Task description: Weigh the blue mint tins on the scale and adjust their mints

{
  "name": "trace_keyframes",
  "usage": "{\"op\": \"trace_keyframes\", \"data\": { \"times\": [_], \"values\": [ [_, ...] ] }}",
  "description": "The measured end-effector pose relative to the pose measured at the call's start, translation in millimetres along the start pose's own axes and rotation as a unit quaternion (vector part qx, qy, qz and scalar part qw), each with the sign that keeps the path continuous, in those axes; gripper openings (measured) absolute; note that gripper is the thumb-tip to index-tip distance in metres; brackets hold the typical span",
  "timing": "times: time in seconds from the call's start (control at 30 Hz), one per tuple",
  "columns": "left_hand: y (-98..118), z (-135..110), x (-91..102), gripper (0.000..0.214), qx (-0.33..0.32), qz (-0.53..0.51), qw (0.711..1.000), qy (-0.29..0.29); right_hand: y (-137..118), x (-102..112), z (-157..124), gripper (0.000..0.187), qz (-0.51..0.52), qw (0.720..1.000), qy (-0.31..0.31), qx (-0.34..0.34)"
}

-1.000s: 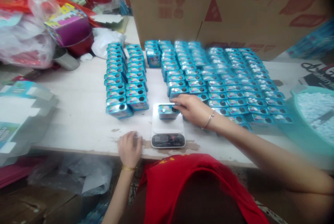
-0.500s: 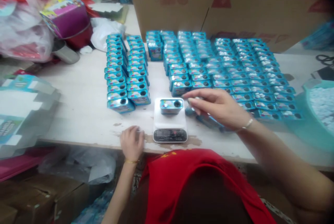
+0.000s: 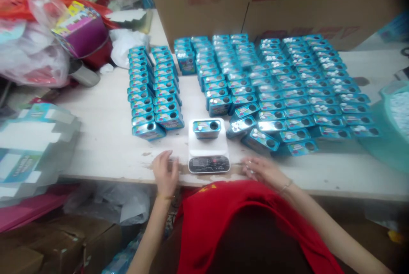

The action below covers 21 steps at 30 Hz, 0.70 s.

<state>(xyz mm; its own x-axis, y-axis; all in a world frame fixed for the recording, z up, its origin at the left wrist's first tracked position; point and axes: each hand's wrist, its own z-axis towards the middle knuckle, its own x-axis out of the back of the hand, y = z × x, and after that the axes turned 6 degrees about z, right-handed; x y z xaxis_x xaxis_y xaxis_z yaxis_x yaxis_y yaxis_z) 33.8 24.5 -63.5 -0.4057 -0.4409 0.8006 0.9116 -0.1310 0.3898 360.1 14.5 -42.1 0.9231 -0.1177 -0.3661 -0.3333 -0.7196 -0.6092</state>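
Note:
A small blue tin with a dark round opening stands on the white digital kitchen scale, a white tablet lying on its top. To the left of the scale, my left hand rests at the table's front edge, fingers apart and holding nothing. My right hand lies right of the scale near the edge, its fingers curled together around what look like small white tablets, partly hidden and blurred. Just beyond it are tilted blue tins with white tablets on top.
Many more blue tins stand in rows at left and right. A teal basin of white tablets sits at far right. Behind the rows rises a large cardboard box. Flattened cartons and plastic bags lie at left.
My right hand has drawn back from beside the tin on the scale to the table's front edge. The left hand has hardly moved, and the view has shifted slightly.

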Motion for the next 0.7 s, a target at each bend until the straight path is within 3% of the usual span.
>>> {"op": "trace_keyframes", "data": {
  "times": [0.17, 0.27, 0.37, 0.57, 0.7],
  "values": [
    [50.7, 51.1, 11.6, 0.042, -0.115, -0.020, 0.992, 0.047, 11.9, -0.2, 6.6, 0.049, -0.018, 0.999, -0.013, 0.038],
    [75.0, 76.4, 10.1, 0.043, -0.166, 0.010, 0.986, 0.023, 15.7, 0.4, 8.2, 0.048, -0.005, 0.998, -0.017, 0.056],
    [92.5, 86.8, 1.9, 0.041, -0.195, 0.046, 0.979, -0.024, 18.6, 2.5, 8.8, 0.048, 0.015, 0.998, -0.026, 0.056],
    [117.3, 96.8, -10.0, 0.069, -0.231, 0.113, 0.960, -0.114, 22.0, 5.4, 10.0, 0.045, 0.028, 0.998, -0.038, 0.048],
    [110.8, 114.8, 7.7, 0.045, -0.252, 0.106, 0.947, -0.171, 24.2, 7.2, 10.7, 0.041, 0.014, 0.997, -0.037, 0.066]
  ]
}}
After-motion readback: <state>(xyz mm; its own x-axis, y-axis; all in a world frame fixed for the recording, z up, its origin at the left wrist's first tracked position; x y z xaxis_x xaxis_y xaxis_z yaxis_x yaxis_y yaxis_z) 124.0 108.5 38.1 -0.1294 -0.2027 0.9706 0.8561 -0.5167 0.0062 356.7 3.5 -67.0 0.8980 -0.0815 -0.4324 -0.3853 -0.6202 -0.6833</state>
